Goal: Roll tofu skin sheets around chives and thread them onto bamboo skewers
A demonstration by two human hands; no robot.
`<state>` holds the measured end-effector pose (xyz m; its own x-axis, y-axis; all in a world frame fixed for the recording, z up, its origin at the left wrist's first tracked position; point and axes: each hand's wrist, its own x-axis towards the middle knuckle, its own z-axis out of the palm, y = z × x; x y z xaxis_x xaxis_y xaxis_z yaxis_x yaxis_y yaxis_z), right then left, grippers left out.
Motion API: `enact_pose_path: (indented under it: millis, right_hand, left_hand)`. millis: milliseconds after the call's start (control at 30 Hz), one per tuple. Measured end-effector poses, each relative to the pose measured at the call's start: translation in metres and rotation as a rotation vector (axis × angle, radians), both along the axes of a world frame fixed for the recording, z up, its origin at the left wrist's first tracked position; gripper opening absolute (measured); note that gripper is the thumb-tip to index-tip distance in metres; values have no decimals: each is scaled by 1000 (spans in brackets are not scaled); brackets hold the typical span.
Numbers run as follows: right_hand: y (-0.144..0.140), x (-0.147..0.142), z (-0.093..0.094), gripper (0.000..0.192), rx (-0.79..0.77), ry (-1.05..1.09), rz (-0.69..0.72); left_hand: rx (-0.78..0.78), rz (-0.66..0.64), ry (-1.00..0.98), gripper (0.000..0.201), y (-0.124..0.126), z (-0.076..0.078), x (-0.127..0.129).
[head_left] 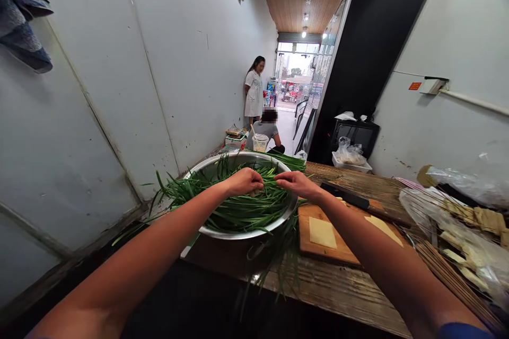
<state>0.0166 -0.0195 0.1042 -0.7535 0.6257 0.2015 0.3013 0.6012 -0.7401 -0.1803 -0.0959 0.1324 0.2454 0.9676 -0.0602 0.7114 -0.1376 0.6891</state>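
A large steel basin (242,234) holds a heap of long garlic chives (246,212), with many leaves hanging over its left side and front right. My left hand (245,181) is above the heap, its fingers curled closed at the chives. Facing it from the right, my right hand (297,183) pinches thumb and fingers together at pale green chive stems. A short gap with chives separates the two hands. Just what lies inside the left fingers is partly hidden.
Right of the basin, a wooden cutting board (308,246) carries pale flat sheets (322,233) and a dark-bladed cleaver (345,195). Skewers (453,280) and plastic bags (423,206) lie farther right. Behind the basin stand a plastic cup (260,142) and two people (254,92).
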Motion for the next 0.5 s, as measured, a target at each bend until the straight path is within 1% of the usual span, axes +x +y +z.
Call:
enact_pose_path:
  millis: [67, 100, 133, 167, 233, 300, 333, 367, 433, 500]
  right_hand:
    - [-2, 8, -3, 32, -127, 67, -71]
    - [-4, 10, -4, 33, -167, 71, -99]
    - [-7, 11, -5, 32, -168, 55, -125]
    - [-9, 12, -7, 30, -123, 16, -154]
    - [-13, 9, -7, 23, 74, -116, -188]
    - [-16, 2, -5, 18, 286, -296, -150]
    - [-17, -3, -4, 16, 355, -392, -123]
    - [-17, -8, -3, 15, 396, -484, -106]
    - [-18, -19, -2, 18, 432, -644, -108]
    - [-19, -28, -4, 24, 455, -740, -115]
  left_hand:
    - [-8, 10, -3, 21, -2, 5, 1]
    - [-6, 5, 13, 21, -2, 7, 2]
    - [-2, -1, 37, 20, -2, 8, 2]
    - [6, -4, 71, 20, -2, 8, 2]
    - [45, 7, 165, 18, -1, 8, 1]
    - [114, 40, 263, 19, 0, 9, -1]
    - [151, 61, 310, 20, 0, 10, -2]
    - [191, 84, 357, 21, -1, 12, -3]
    - [255, 135, 447, 23, -3, 17, -3]
    - [292, 173, 516, 22, -6, 21, -3]
